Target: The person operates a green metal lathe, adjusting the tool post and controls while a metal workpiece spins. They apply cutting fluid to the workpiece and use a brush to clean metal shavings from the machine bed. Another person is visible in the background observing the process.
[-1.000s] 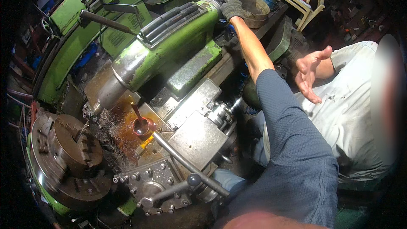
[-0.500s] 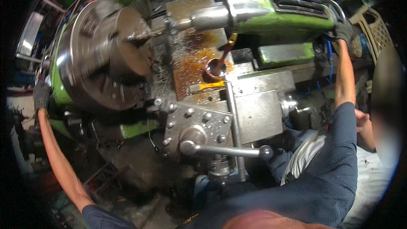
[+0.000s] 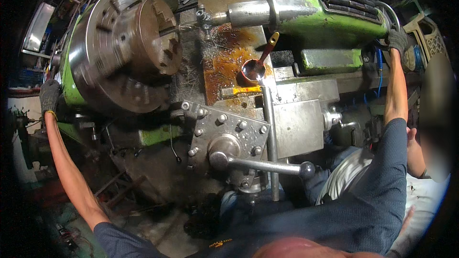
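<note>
My right hand point(image 3: 397, 41), in a dark grey glove, is closed on the rim of the handwheel point(image 3: 389, 13) at the outer end of the green tailstock point(image 3: 306, 16). Far to the left, my gloved left hand point(image 3: 49, 96) rests against the side of the lathe's green headstock point(image 3: 70, 88); its fingers are mostly hidden. Between my outstretched arms is a big steel faceplate point(image 3: 91, 69) carrying a chuck point(image 3: 143, 36) with stepped jaws. The tailstock's steel quill point(image 3: 248, 13) points toward the chuck, with a gap between them.
A long-handled cup point(image 3: 252, 70) and a yellow-handled brush point(image 3: 239, 91) lie on an oily plate point(image 3: 224, 55). Nearer me stand a bolted tool post point(image 3: 229, 134) with a ball-ended lever point(image 3: 267, 165) and an upright bar point(image 3: 271, 143). Another person point(image 3: 420, 200) is close on my right.
The chuck and faceplate look less blurred, and the jaws are at a different angle. The whole view has shifted slightly. Both hands stay at the same parts of the lathe.
</note>
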`<action>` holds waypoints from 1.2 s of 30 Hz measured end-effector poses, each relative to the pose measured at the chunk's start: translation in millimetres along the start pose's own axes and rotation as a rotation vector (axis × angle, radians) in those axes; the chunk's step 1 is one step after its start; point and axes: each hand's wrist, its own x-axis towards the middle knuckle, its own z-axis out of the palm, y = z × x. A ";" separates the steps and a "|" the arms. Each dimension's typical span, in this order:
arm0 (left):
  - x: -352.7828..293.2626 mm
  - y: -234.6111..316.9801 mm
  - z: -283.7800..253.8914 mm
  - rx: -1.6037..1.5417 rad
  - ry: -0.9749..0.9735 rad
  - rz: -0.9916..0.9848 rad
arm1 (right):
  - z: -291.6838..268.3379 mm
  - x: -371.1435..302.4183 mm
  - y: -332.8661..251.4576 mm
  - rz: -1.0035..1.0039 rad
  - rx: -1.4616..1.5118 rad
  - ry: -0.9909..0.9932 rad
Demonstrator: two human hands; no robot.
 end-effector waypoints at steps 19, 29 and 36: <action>44.9 -64.6 24.0 -0.143 -0.078 0.046 | -12.7 -15.8 -6.4 -0.113 0.033 0.088; 23.5 -50.1 16.1 -0.203 -0.121 -0.033 | -9.9 -16.7 -22.3 -0.183 -0.005 0.088; 22.2 -40.1 6.3 -0.017 -0.045 0.104 | -2.8 -8.2 -6.0 -0.021 0.024 0.002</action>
